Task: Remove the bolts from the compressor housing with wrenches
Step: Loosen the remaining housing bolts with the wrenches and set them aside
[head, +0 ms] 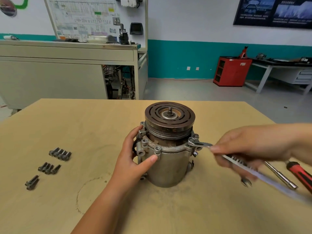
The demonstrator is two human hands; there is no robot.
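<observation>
Here, right hand (253,146) curled round wrench (200,144)

The right hand (249,147) is smeared by motion, and so is the shaft of the long silver metal wrench (236,162) it grips. The right edge cuts off the red-and-black tool handle (299,174). The far side of the grey metal compressor housing (168,166) is hidden, also some fingers of the left hand (135,154) behind it. The print on the white wall chart (81,16) is too small to read.
</observation>
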